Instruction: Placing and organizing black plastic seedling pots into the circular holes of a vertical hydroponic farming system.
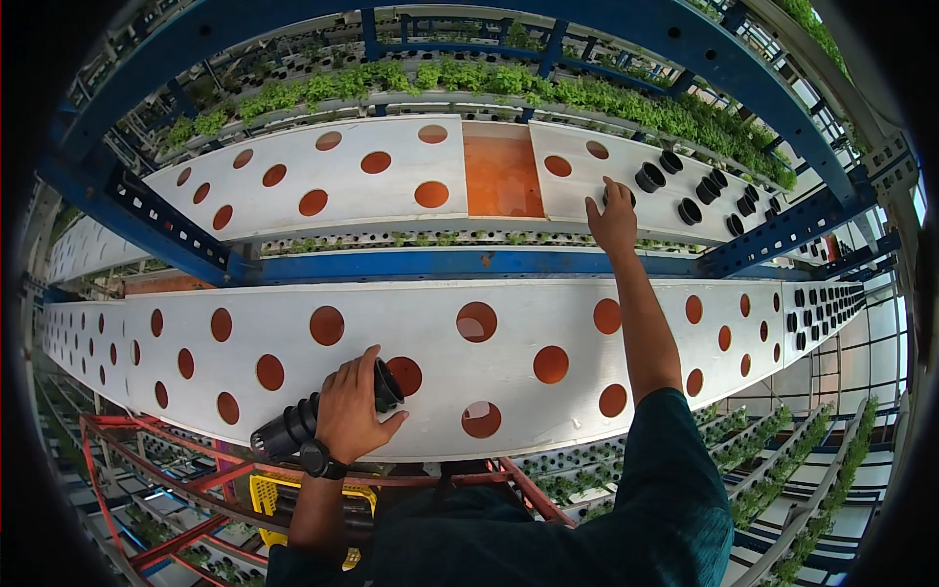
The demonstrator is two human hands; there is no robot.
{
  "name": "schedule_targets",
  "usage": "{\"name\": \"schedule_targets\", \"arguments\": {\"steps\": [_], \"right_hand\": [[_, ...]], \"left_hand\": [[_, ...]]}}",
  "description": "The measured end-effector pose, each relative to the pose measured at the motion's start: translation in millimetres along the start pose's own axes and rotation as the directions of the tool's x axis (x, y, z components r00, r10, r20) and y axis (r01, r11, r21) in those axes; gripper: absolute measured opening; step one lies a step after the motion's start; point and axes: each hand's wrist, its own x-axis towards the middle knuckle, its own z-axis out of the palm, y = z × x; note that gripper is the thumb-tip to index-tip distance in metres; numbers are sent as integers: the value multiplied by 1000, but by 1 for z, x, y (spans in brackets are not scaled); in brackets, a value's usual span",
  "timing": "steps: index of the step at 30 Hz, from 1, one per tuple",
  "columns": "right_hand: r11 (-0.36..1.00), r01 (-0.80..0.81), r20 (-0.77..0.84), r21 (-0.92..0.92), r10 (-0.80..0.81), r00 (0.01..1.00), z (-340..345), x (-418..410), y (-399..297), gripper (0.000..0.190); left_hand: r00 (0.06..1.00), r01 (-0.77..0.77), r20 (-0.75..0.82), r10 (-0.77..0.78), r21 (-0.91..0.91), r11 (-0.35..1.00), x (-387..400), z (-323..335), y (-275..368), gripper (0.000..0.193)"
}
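My left hand (351, 411) is wrapped over a nested stack of black net pots (282, 431). The stack lies slantwise on the near white grow panel (543, 315), its open end beside one of the round holes. Reaching over to the far right white panel (572, 202), my right hand (615, 220) has its fingers at a black pot (607, 197). That pot seems to sit at a hole, mostly covered by my fingers; how firmly I grip it is unclear. Several black pots (650, 177) stand in holes to its right. Orange-brown liquid or lining shows through the unfilled holes.
A blue steel beam (440, 267) runs between the panels, with blue posts at both sides. Left of the far right panel, a gap exposes the orange trough (502, 176). Below me are a red metal frame (220, 477) and a yellow crate (260, 499) holding black pots.
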Motion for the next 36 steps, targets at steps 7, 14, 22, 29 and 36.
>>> {"name": "schedule_targets", "arguments": {"steps": [7,14,22,29,36], "right_hand": [[601,-181,578,778,-575,579,-40,-193,-177,39],[310,-758,755,574,-558,344,-33,-268,-241,17],[428,-599,734,677,-342,586,-45,-246,-228,23],[455,-542,698,707,-322,640,-84,-169,-169,20],[633,-258,363,730,-39,931,-88,-74,-102,20]], "left_hand": [[953,241,187,-240,17,970,-16,-13,-11,93],[992,104,82,-100,-45,994,-20,-1,-13,66],[988,142,74,-134,-116,983,-21,-9,4,75],[987,149,-47,-152,-63,987,-23,-13,-11,73],[981,195,-6,-196,-21,981,-25,-9,-18,70]]}}
